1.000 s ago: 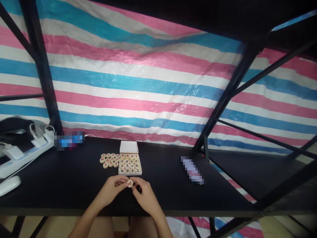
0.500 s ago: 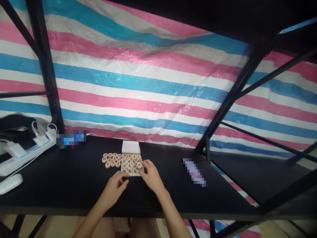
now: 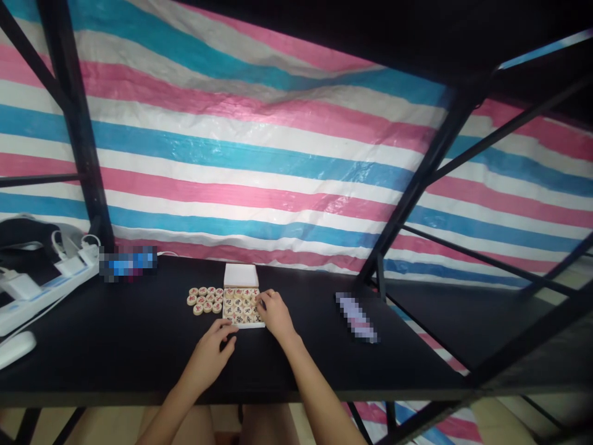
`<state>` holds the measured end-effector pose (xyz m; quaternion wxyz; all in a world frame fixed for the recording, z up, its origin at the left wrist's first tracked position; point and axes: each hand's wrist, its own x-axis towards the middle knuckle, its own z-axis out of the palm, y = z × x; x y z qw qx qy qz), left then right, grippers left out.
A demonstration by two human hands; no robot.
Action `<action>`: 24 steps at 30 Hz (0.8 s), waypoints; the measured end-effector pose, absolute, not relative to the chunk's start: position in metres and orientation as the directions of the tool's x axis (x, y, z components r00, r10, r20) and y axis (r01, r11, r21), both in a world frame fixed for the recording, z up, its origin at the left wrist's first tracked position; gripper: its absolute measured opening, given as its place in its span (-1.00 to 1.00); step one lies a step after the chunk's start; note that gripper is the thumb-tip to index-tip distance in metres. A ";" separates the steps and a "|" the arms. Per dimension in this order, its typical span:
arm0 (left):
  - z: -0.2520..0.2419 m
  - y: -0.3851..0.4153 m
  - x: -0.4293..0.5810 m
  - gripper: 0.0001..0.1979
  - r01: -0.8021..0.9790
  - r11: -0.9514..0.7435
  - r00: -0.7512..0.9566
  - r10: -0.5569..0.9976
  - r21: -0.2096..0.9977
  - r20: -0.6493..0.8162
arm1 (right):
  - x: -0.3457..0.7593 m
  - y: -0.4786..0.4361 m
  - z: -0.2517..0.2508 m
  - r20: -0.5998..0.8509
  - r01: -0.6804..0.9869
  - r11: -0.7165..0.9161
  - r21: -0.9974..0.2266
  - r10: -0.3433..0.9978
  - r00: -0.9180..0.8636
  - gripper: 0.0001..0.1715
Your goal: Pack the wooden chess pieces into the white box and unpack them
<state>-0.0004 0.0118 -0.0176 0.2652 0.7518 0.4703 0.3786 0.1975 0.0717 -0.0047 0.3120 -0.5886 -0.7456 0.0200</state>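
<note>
Far left, on the matte black surface (image 3: 152,334), a smooth, rounded white object (image 3: 17,350) and a long white plastic power strip (image 3: 46,295) with boxy chargers (image 3: 21,285). Beyond, a blue pixelated patch (image 3: 130,262), too blurred to name. Rightward, thick cream discs (image 3: 208,306) with red characters, grouped in close rows just beside a shallow white box (image 3: 250,326). Below, left hand (image 3: 212,349) relaxed and unclenched, thumb apart from curved fingers, fingertips at the box's near edge. Within the box, more round discs in rows, red-marked farthest, mostly black-marked nearer; flat, pale lid (image 3: 240,275) thrown back on the far side. Next, right hand (image 3: 274,315) with fingers drawn together over the box's right side, impossible to see whether around a disc. Farther right, well apart, a slim lilac pixelated object (image 3: 356,317). Behind, across the whole width, crinkled, shiny striped sheeting (image 3: 259,154).
</note>
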 end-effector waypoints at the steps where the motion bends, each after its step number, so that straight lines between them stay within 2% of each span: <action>1: -0.018 0.011 0.000 -0.75 0.514 -0.415 0.269 0.909 0.751 0.319 | 0.197 0.071 -0.004 0.446 0.867 0.304 -0.394 0.888 -0.109 -0.80; 5: -0.015 0.012 -0.001 -0.76 0.543 -0.423 0.220 0.905 0.726 0.363 | 0.199 0.057 -0.004 0.483 0.854 0.312 -0.415 0.871 -0.084 -0.75; 9: -0.004 0.024 -0.019 -0.76 0.681 -0.346 0.032 0.894 0.646 0.446 | 0.195 0.022 -0.013 0.511 0.829 0.317 -0.460 0.859 -0.045 -0.69; 13: 0.004 0.040 -0.044 -0.71 0.919 -0.145 -0.007 0.924 0.366 0.382 | 0.185 -0.010 -0.024 0.426 0.757 0.346 -0.554 0.899 -0.100 -0.71; 17: 0.005 0.047 -0.053 -0.70 0.980 -0.092 0.035 0.952 0.175 0.305 | 0.181 -0.017 -0.026 0.396 0.737 0.360 -0.572 0.908 -0.135 -0.72; 21: 0.007 0.040 -0.052 -0.72 0.993 -0.070 0.037 0.954 0.100 0.297 | 0.183 -0.015 -0.026 0.407 0.727 0.360 -0.584 0.905 -0.121 -0.72; 24: 0.005 0.029 -0.051 -0.75 0.991 -0.084 0.048 0.952 0.107 0.301 | 0.182 -0.016 -0.026 0.411 0.744 0.355 -0.566 0.904 -0.119 -0.72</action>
